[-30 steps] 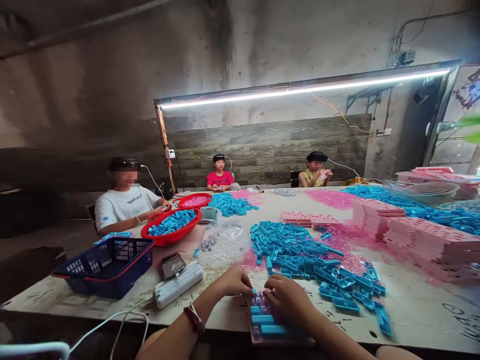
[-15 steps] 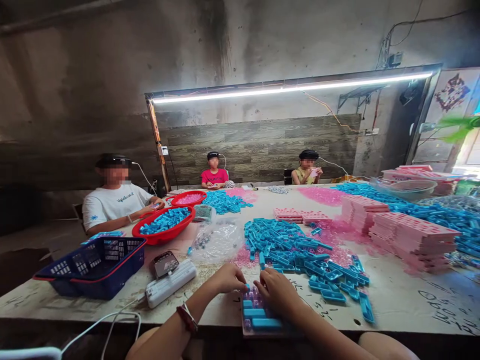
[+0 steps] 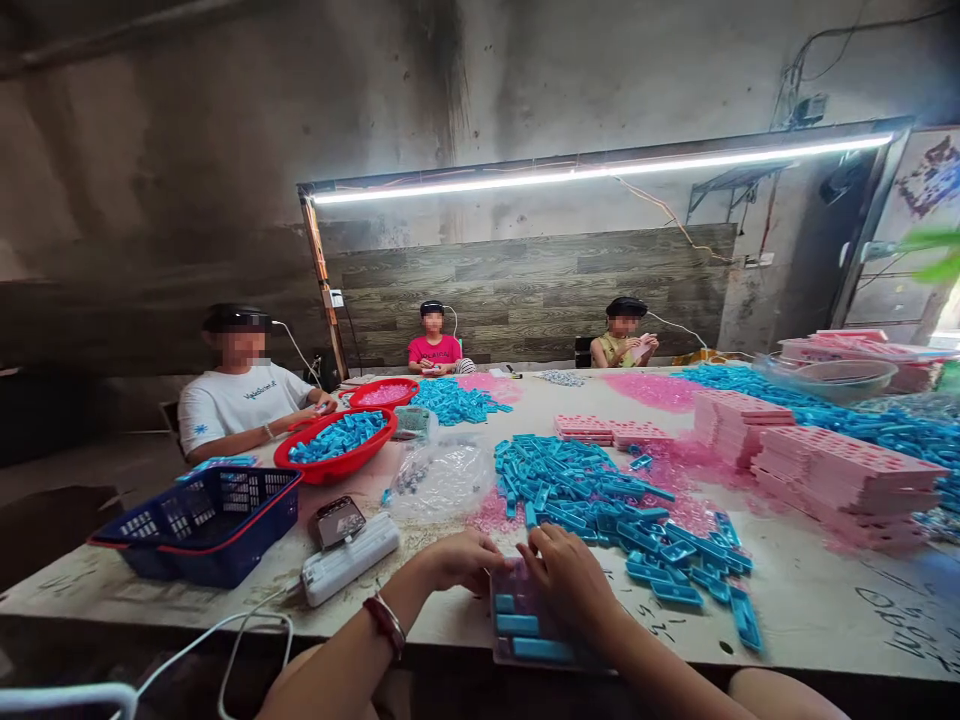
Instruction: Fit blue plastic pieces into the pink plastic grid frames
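Note:
A flat pinkish tray lies at the front edge of the table, with several blue plastic pieces set in it. The tray's upper part looks hazy and see-through. My left hand is closed at its far left corner, thumb and fingers pinched together. Over the far right side, my right hand curls its fingers onto the tray's top edge and hides much of that side. Just beyond my fingers spreads a heap of loose blue pieces, trough-shaped and hollow.
A dark blue basket stands at left, near a white power strip and a red basin of blue pieces. Stacks of pink panels rise at right. A clear plastic bag lies mid-table. Three people sit across and at left.
The view has shifted slightly. My left hand has moved from a small blue piece inside the tray to its far corner. The tray's upper part looks hazier. My right hand stays over the right side.

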The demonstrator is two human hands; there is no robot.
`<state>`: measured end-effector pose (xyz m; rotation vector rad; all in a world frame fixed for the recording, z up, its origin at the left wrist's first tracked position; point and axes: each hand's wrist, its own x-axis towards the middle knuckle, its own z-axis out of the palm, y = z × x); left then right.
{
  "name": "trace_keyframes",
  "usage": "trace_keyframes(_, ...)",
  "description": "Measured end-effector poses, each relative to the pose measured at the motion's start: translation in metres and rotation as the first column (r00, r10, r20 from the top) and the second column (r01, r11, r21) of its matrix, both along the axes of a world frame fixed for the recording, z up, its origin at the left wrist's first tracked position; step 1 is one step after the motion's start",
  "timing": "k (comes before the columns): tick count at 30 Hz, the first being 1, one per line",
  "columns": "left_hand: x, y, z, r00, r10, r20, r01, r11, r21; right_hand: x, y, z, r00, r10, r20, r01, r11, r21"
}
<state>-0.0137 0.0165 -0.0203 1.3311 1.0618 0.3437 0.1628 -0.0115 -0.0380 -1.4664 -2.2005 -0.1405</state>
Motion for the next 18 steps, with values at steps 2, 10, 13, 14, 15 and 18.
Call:
trace_keyframes(2, 0.002, -0.001, 0.0, 0.999, 0.01, 0.048, -0.01, 1.0, -0.005, 0.002, -0.001, 0.003, 1.0, 0.004, -0.012, -0.004, 1.0, 0.021)
trace_keyframes(10, 0.008, -0.006, 0.003, 0.993, -0.012, 0.12, 0.006, 0.999, 0.044, 0.01, -0.001, 0.01, 0.997, -0.071, 0.039, 0.078, 0.969, -0.233)
trace_keyframes(13, 0.01, -0.01, 0.002, 0.995, -0.034, 0.097, 0.028, 0.998, 0.058, 0.01, -0.002, 0.01, 0.991, -0.087, 0.106, 0.11, 0.965, -0.239)
trace_keyframes(14, 0.011, -0.01, 0.001, 0.995, -0.035, 0.09, 0.029, 0.998, 0.064, 0.01, -0.002, 0.01, 0.987, -0.09, 0.134, 0.119, 0.967, -0.226)
trace_keyframes(15, 0.012, -0.011, -0.001, 0.996, -0.03, 0.086, 0.024, 0.997, 0.069, 0.01, -0.003, 0.01, 0.983, -0.09, 0.161, 0.125, 0.968, -0.218)
trace_keyframes(18, 0.013, -0.01, -0.008, 0.996, -0.017, 0.086, 0.011, 0.997, 0.074, 0.008, -0.004, 0.01, 0.972, -0.088, 0.216, 0.131, 0.972, -0.195)
